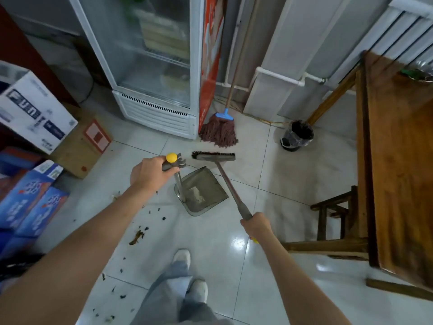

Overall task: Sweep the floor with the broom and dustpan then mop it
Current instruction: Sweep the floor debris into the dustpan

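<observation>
From the head camera, the left hand (150, 172) grips the yellow-capped handle of the grey metal dustpan (201, 191) standing on the white tiled floor (234, 266), the right hand (256, 225) clasps the dark-bristled broom (214, 156), and the reddish string mop (218, 132) leans beside the glass-door fridge (152, 66).

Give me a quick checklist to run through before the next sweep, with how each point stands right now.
1. Left hand grips the dustpan handle: ok.
2. Right hand grips the broom handle: ok.
3. Dustpan sits on the floor: cannot tell.
4. Broom head near the dark debris: not ok, the debris lies behind the dustpan, near the feet.
5. Mop ready by the fridge: ok.
</observation>
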A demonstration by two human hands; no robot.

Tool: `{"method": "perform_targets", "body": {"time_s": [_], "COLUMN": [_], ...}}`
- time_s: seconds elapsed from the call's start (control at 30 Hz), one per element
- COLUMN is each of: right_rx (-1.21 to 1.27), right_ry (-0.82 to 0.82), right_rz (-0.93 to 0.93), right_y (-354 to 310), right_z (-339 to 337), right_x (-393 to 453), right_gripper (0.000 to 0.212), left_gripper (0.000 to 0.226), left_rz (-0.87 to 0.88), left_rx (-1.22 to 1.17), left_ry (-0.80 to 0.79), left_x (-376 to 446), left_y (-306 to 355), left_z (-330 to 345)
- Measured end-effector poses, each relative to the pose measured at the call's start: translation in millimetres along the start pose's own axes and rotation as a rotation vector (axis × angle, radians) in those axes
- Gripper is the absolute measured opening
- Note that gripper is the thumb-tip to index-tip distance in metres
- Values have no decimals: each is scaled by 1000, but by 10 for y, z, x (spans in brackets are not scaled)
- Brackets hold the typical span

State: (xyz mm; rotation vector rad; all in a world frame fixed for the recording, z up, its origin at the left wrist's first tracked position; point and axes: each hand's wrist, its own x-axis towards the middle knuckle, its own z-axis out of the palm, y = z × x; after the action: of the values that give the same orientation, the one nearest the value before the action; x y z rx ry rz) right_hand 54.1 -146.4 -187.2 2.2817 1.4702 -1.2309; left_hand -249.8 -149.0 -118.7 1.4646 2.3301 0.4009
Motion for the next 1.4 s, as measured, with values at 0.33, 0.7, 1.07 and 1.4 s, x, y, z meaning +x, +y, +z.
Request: {"method": "perform_targets", "body": {"time_s": [0.33,0.7,1.07,1.4], "right_rx": [15,-84,-129,-429], "right_ry": [-48,-62,-39,0], "right_rz": [-30,-44,-59,-143], "right_y": [38,-417,-804,-1177], "right_z": [702,1697,2386,2295], "right_x": [-569,-1407,-1863,-1698], "right_gripper": [25,19,16,7], "left_gripper": [35,38,42,42], "left_rz": [-95,-144,-218,-328], "left_rx": [28,0,10,67], "left_ry": [65,78,74,80], "left_x": [-905,-1566,-1832,-1621], "left_y": [-1070,-2361,-3314,-3611], "left_z": [-403,-980,-1350,-1360]}}
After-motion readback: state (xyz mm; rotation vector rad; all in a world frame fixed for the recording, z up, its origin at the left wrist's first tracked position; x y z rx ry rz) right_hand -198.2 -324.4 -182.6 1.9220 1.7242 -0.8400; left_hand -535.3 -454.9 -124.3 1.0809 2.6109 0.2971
